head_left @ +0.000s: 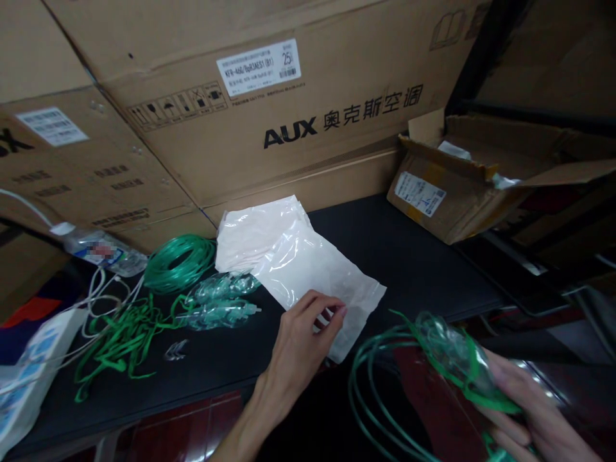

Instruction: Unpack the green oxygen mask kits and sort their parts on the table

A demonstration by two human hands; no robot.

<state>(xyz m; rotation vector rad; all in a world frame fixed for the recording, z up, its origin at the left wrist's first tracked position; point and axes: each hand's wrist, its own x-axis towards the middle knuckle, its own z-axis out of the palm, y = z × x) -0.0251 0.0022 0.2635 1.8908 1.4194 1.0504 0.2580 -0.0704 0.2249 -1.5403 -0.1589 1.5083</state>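
Observation:
My left hand [308, 330] is closed in a pinch at the white plastic bag [332, 276], which lies partly over a stack of white bags [257, 231]. How firmly it grips the bag is hard to see. At the lower right, my right hand [529, 401] is wrapped round a clear plastic mask with a green strap [455, 353]. Loops of green tubing [368, 385] hang from it past the table's front edge. On the table's left lie a coil of green tubing [179, 262], clear green plastic pieces [221, 312] and tangled green straps [122, 337].
Large cardboard cartons [308, 154] stand along the back of the black table [409, 256]. An open cardboard box [443, 192] sits at the right. A plastic bottle [108, 252], white cables [96, 301], a power strip [36, 378] and small clear pieces [176, 350] are at the left.

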